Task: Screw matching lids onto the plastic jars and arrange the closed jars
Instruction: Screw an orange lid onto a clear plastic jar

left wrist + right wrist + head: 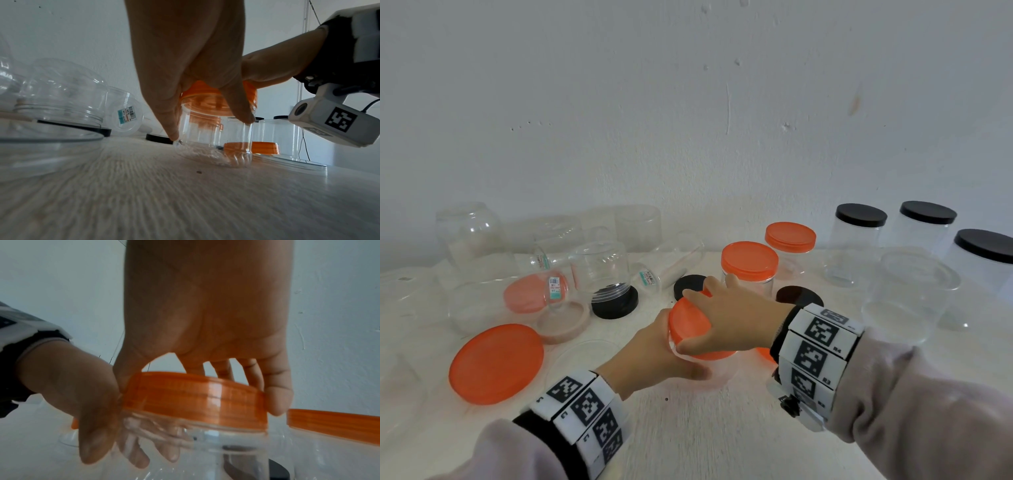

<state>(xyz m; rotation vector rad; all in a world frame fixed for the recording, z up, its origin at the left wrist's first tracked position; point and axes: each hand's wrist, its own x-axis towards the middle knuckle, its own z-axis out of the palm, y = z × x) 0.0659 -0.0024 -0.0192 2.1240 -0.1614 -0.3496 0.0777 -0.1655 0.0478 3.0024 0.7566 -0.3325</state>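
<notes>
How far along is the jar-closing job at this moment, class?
Done: two clear jars with orange lids and three with black lids stand closed at the back right. In hand: the left hand grips a small clear plastic jar while the right hand holds a round orange lid on its mouth. Left: open jars lie scattered at the left, with a large loose orange lid and black lids unused.

Orange lid (697, 325) on a clear jar (213, 146), big orange lid (496, 364) lying nearby, black lids (861, 215) on clear jars at the back, black-and-white checker-pattern wristbands (822, 346), off-white wood-grain table (144, 203).
</notes>
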